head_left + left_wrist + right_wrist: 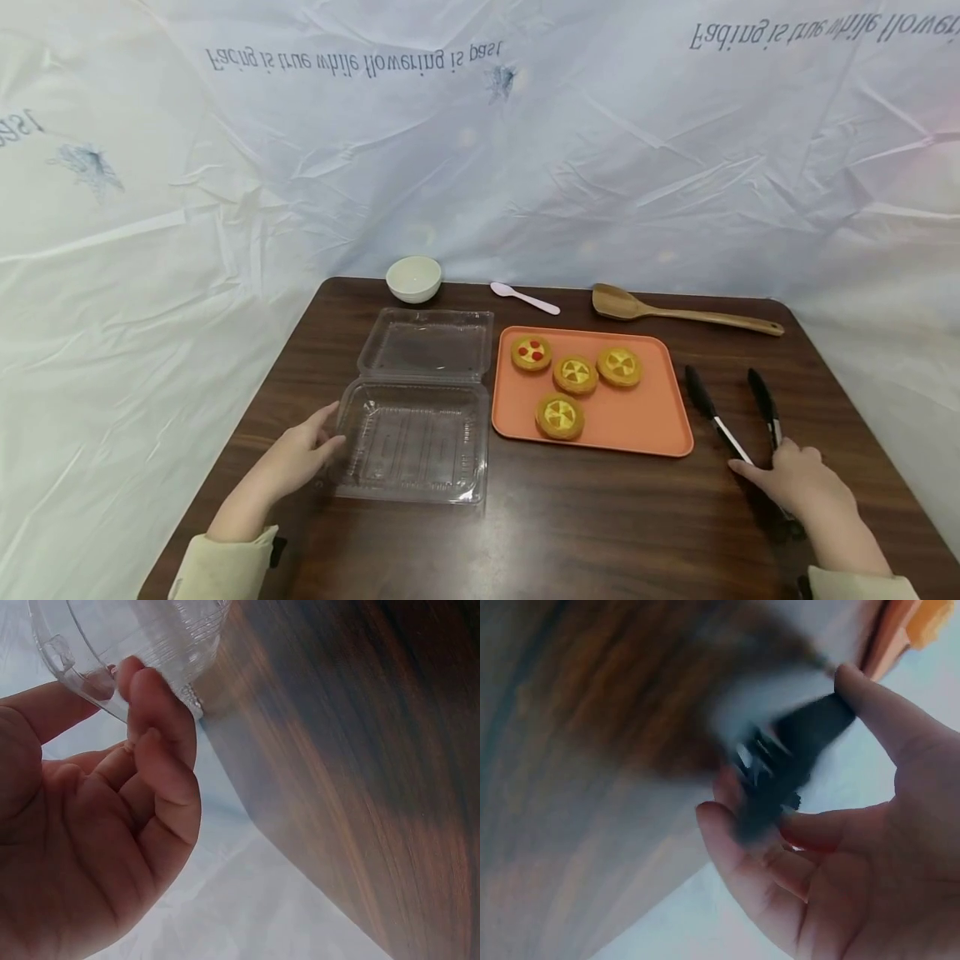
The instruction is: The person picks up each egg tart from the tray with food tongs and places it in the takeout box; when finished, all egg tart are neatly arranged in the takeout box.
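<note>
At the left edge of the clear plastic clamshell container [411, 446], my left hand [298, 452] pinches the rim between thumb and fingers. In the left wrist view, the fingers [161, 727] curl against the container's wall [142, 637]. The container lies with its lid [427, 343] folded back and nothing inside. My right hand [813, 483] grips black-tipped tongs [726, 429] around their arms, thumb on one side and fingers on the other. The tong tips are spread apart, pointing to the back. In the right wrist view, the tongs' dark handle [795, 761] looks blurred.
Between the hands lies an orange tray [645, 425] bearing several round tarts [559, 417], one with red toppings [531, 353]. Along the back edge of the brown table [570, 517] are a white bowl [414, 279], a pink spoon [525, 297] and a wooden spatula [686, 312].
</note>
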Motion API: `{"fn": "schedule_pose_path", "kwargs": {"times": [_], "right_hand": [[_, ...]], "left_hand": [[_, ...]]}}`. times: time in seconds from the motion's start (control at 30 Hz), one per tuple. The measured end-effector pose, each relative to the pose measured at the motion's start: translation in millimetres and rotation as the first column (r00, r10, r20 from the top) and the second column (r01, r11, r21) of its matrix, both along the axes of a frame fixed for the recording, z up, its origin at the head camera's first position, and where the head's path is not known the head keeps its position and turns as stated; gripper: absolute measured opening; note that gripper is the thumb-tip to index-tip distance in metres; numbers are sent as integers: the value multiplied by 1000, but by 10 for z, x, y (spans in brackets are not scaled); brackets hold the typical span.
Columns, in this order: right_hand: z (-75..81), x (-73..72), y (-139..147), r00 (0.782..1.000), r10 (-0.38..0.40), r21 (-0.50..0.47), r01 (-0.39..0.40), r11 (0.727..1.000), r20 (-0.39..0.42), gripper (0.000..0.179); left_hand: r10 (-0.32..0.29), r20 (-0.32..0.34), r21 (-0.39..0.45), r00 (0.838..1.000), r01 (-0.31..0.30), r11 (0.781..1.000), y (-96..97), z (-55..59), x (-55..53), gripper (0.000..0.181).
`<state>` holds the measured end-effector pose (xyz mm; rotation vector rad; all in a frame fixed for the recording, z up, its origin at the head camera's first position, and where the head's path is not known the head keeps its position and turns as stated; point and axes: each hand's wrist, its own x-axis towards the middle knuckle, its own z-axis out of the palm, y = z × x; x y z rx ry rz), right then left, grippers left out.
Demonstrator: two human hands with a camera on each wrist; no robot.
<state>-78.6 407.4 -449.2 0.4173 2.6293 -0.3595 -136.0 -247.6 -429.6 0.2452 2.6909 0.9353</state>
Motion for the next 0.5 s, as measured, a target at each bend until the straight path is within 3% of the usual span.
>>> {"fn": "schedule_pose_path", "kwargs": {"times": [0.27,0.5], "right_hand": [[131,95,-61,998,-50,-49,48,998,-45,120],[170,131,-54,993,-111,-46,110,993,-25,122]], "left_hand": [[0,-15,-15,1000,0,1000,-8,-11,-9,60],[13,5,-18,1000,-13,1000,-13,-23,-14,63]]}}
